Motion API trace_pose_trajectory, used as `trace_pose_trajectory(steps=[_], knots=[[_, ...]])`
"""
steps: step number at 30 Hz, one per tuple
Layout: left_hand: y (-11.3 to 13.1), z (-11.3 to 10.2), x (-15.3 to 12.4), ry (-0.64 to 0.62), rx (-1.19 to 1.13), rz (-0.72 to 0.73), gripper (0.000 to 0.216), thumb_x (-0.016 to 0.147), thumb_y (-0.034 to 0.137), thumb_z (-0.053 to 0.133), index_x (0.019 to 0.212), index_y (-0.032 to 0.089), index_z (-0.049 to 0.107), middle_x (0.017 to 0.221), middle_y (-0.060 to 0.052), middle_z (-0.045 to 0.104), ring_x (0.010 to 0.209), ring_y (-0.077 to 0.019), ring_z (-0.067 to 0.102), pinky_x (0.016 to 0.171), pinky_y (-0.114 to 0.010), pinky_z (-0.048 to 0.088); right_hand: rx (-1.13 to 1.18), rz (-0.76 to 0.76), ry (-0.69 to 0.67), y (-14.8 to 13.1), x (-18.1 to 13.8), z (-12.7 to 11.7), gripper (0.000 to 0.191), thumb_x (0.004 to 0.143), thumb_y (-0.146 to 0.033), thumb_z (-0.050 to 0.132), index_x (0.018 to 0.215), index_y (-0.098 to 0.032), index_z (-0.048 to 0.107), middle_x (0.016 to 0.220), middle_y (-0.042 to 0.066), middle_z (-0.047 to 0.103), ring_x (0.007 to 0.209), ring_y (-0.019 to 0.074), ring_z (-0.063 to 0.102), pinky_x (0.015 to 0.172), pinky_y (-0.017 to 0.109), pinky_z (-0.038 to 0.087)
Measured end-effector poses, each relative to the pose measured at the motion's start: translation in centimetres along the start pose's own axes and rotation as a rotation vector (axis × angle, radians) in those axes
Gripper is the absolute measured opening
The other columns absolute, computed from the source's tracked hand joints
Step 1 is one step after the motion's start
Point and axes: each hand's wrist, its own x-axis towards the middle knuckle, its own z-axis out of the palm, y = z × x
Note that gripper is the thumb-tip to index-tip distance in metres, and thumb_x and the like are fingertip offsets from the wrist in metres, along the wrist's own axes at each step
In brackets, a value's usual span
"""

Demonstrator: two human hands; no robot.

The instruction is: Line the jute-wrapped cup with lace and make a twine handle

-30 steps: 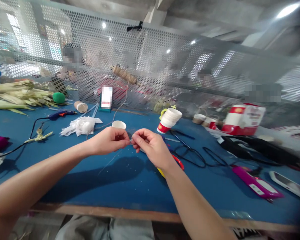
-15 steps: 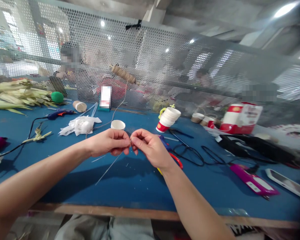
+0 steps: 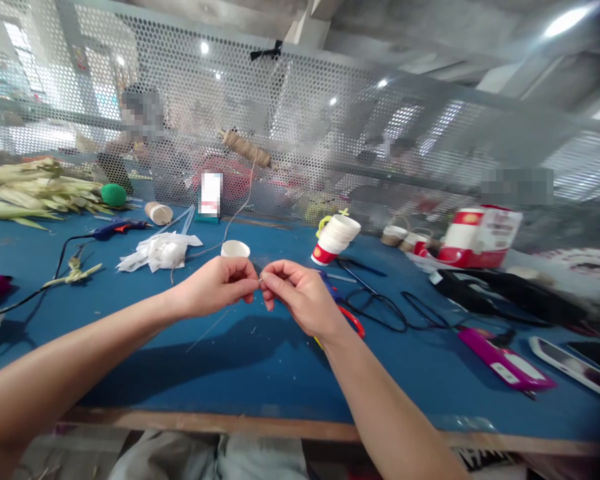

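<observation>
My left hand and my right hand meet fingertip to fingertip above the blue table. Both are closed in a pinch around a tiny pale bit at their tips. A thin wire-like strand slants down and left from below the left fingers; its upper end is hidden by them. Just behind the hands stands a white paper cup. Twine drops from a spool on the mesh and passes behind my left wrist. Partly under my right wrist lie scissors with a red and yellow handle.
Left: a crumpled white bundle, a blue glue gun, corn husks and a green ball. Right: stacked paper cups, black cables, a purple device and a phone. A perforated metal screen rises behind.
The thin strand below my left hand looks fainter and shorter, with its lower end slightly left and higher. My fingertips have shifted slightly; both hands stay pinched together.
</observation>
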Motion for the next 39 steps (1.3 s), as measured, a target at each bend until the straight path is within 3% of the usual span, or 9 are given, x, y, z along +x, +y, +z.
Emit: trace_pose_trajectory(steps=[21, 26, 31, 35, 39], knots=[[0.24, 0.26, -0.12, 0.024, 0.024, -0.016, 0.016, 0.077, 0.023, 0.049, 0.064, 0.014, 0.048, 0.056, 0.003, 0.052, 0.048, -0.0049, 0.042, 0.047, -0.018, 0.032, -0.030, -0.026, -0.011, 0.33, 0.02, 0.29, 0.022, 0.076, -0.037, 0.061, 0.074, -0.016, 0.054, 0.059, -0.003, 0.052, 0.048, 0.0080, 0.049, 0.046, 0.023, 0.042], [0.08, 0.14, 0.02, 0.066, 0.101, 0.007, 0.017, 0.078, 0.026, 0.048, 0.065, 0.015, 0.048, 0.057, 0.003, 0.054, 0.048, -0.0055, 0.041, 0.046, -0.018, 0.032, 0.055, 0.021, -0.026, 0.20, 0.27, -0.07, 0.029, 0.079, -0.045, 0.053, 0.077, -0.016, 0.055, 0.069, 0.001, 0.055, 0.057, 0.0097, 0.052, 0.050, 0.024, 0.044], [-0.24, 0.06, -0.01, 0.110, 0.293, 0.042, 0.012, 0.077, 0.021, 0.047, 0.067, 0.015, 0.052, 0.063, 0.000, 0.059, 0.056, -0.0083, 0.049, 0.053, -0.020, 0.036, -0.164, 0.016, -0.001, -0.31, 0.13, -0.20, 0.026, 0.077, -0.042, 0.058, 0.075, -0.017, 0.052, 0.064, -0.001, 0.053, 0.052, 0.0083, 0.048, 0.050, 0.024, 0.042], [-0.27, 0.09, -0.17, 0.104, 0.385, 0.041, 0.011, 0.076, 0.017, 0.047, 0.068, 0.015, 0.054, 0.062, 0.001, 0.057, 0.054, -0.0075, 0.045, 0.051, -0.019, 0.033, -0.277, -0.024, -0.036, -0.17, 0.05, -0.10, 0.022, 0.080, -0.038, 0.054, 0.074, -0.018, 0.050, 0.060, -0.003, 0.049, 0.050, 0.0083, 0.045, 0.049, 0.023, 0.038], [-0.10, -0.07, -0.06, 0.069, 0.250, -0.002, 0.013, 0.076, 0.021, 0.049, 0.066, 0.014, 0.052, 0.055, 0.005, 0.046, 0.048, -0.0056, 0.039, 0.046, -0.018, 0.030, -0.349, -0.088, -0.041, -0.11, -0.05, -0.13, 0.018, 0.082, -0.034, 0.051, 0.076, -0.018, 0.050, 0.061, -0.003, 0.047, 0.052, 0.0086, 0.042, 0.049, 0.023, 0.035]])
